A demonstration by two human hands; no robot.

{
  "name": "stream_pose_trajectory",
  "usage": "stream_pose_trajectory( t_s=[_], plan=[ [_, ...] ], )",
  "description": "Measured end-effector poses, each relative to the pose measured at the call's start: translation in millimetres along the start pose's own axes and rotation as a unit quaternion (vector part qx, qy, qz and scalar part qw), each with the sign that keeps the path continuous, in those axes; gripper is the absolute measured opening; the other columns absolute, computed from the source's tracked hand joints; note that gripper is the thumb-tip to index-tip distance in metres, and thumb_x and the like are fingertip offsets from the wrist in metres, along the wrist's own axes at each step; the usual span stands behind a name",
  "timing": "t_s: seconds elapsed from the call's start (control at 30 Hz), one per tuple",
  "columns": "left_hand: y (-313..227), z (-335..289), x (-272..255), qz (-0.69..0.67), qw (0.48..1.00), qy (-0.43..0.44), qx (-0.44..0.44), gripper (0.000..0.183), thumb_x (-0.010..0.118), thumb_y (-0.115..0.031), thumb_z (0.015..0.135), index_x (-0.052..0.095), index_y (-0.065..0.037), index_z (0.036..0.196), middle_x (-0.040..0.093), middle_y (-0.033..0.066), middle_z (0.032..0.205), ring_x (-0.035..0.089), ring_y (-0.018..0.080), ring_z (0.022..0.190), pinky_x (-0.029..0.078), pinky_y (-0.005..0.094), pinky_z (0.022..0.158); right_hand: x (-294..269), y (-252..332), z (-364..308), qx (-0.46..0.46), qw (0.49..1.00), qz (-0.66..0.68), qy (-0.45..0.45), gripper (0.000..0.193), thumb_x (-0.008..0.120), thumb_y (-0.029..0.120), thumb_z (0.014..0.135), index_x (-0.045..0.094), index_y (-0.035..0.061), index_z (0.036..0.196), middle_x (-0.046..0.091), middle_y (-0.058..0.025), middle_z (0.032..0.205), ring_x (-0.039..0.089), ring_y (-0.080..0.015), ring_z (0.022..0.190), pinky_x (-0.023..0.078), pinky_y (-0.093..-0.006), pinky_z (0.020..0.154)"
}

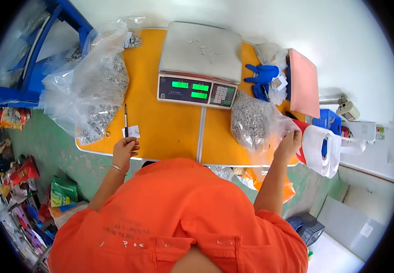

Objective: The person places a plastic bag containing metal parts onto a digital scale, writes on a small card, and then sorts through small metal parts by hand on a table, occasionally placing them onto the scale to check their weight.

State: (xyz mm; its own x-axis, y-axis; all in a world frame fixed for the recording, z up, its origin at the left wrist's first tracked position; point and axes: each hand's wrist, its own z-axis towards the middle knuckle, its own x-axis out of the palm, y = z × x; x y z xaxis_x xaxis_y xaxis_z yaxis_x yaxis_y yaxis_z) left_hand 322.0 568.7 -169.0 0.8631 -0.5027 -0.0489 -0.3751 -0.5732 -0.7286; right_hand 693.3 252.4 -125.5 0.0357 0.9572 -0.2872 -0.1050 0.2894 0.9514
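Note:
My right hand [288, 144] pinches the open end of a clear plastic bag [251, 119] full of small silvery metal pieces. The bag rests on the right part of the yellow table, just below the scale. At the table's front edge on the left, my left hand [126, 151] has its fingers curled together; whether anything is in them is hidden. Just beyond its fingertips lies a small white paper slip [133, 131], with a dark pen [126, 119] partly over it. A digital scale [201, 50] shows lit green displays, and several small metal pieces [203, 49] lie scattered on its pan.
A larger clear bag of metal pieces [101, 91] stands at the table's left, by a blue rack [28, 54]. A small ring [108, 134] lies near it. Blue gloves [261, 75], a pink clipboard [303, 84] and a red-and-white bag [319, 148] are at the right.

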Motion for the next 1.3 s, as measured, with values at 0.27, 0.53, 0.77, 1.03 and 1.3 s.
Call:
stream_pose_trajectory(
  t_s=[0.27,0.53,0.77,1.03,1.3],
  plan=[
    [13.3,-7.3,-9.6,-0.029,0.999,-0.038,-0.021,0.021,0.051,-0.010,0.082,0.054,0.000,0.099,0.060,0.0069,0.086,0.058,0.0132,0.071,0.046,0.0228,0.057,23.9,49.6,-3.8,-0.163,0.976,-0.140,-0.046,0.017,0.045,0.006,0.084,0.055,-0.0032,0.096,0.058,-0.0088,0.087,0.054,-0.0171,0.078,0.043,-0.0272,0.073],
    [22.6,-3.3,-12.3,-0.020,0.997,-0.050,-0.049,0.021,0.050,-0.011,0.082,0.055,0.000,0.100,0.060,0.0072,0.087,0.058,0.0131,0.072,0.045,0.0232,0.057,137.6,111.4,-18.1,-0.277,0.950,-0.112,0.089,0.029,0.067,0.003,0.071,0.057,-0.0008,0.098,0.046,-0.0034,0.062,0.042,-0.0107,0.055,0.037,-0.0226,0.052],
    [27.0,-4.1,-22.5,-0.030,0.995,-0.071,-0.063,0.021,0.050,-0.010,0.082,0.055,-0.001,0.100,0.060,0.0067,0.086,0.058,0.0127,0.071,0.046,0.0232,0.057,207.8,99.6,-15.8,-0.324,0.932,-0.095,0.133,0.008,0.066,0.007,0.070,0.061,0.0020,0.073,0.048,-0.0071,0.053,0.047,-0.0201,0.048,0.035,-0.0323,0.047],
    [33.2,-2.6,-30.8,-0.057,0.991,-0.092,-0.079,0.020,0.050,-0.009,0.082,0.055,-0.001,0.100,0.060,0.0066,0.086,0.057,0.0126,0.070,0.046,0.0230,0.056,250.3,84.7,-13.1,-0.352,0.917,-0.119,0.144,0.006,0.066,0.009,0.069,0.062,0.0054,0.072,0.051,-0.0060,0.053,0.050,-0.0217,0.049,0.038,-0.0331,0.051],
    [32.3,0.0,-36.1,-0.072,0.990,-0.099,-0.075,0.020,0.051,-0.009,0.082,0.054,-0.001,0.100,0.060,0.0071,0.086,0.058,0.0130,0.071,0.046,0.0228,0.057,273.7,98.3,-5.3,-0.353,0.913,-0.132,0.158,0.007,0.063,0.008,0.070,0.062,0.0047,0.076,0.054,-0.0080,0.058,0.052,-0.0235,0.055,0.039,-0.0354,0.056]
  ],
)
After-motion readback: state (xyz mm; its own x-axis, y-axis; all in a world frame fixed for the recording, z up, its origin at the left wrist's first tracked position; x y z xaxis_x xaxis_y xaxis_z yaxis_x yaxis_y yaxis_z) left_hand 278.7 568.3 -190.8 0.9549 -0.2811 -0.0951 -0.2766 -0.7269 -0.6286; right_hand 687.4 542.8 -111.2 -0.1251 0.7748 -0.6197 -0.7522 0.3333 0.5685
